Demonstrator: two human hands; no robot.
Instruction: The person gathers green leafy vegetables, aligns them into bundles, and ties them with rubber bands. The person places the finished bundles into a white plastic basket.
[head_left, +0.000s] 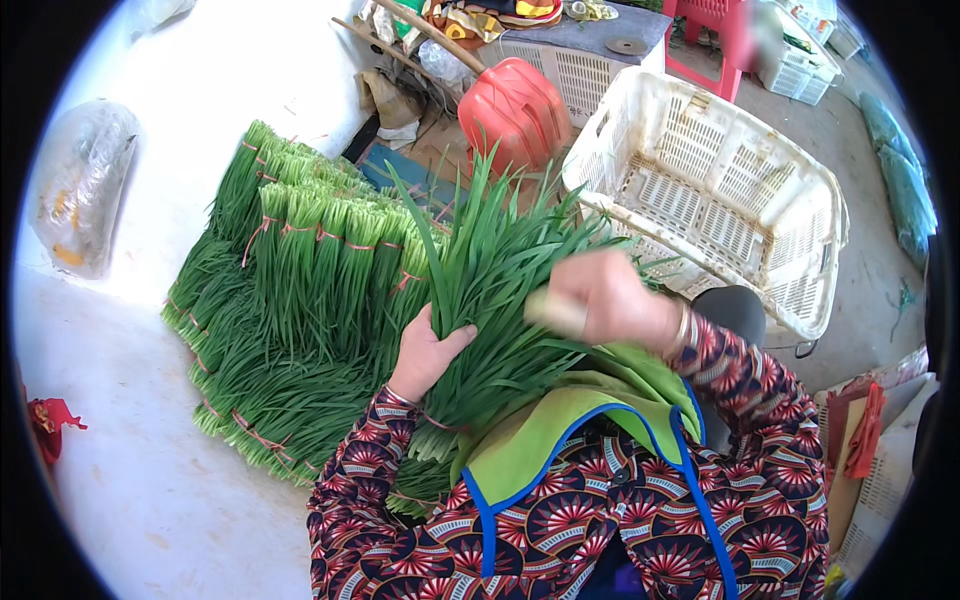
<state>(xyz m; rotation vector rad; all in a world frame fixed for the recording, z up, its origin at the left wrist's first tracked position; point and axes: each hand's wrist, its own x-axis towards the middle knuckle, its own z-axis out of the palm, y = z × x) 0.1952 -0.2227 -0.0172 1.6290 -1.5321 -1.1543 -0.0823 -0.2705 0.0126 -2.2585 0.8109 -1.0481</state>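
Observation:
Loose garlic chives (510, 255) spread in a fan of long dark green leaves over my lap. My left hand (429, 351) grips their left side, the thumb lying across the leaves. My right hand (600, 300) is curled and blurred by motion above the right side of the leaves. Whether anything is between its fingers cannot be told. Beside my left arm, tied bundles of garlic chives (315, 255) are stacked in rows, bound with pink ties. A green apron (517, 450) with blue edging covers my lap.
A dirty white plastic crate (697, 199) stands at the right front, beyond my right hand. A red shovel (514, 112) leans near a grey-topped stand (592, 41). At the back is a pink plastic stool (701, 45). A filled clear plastic bag (86, 187) lies at left.

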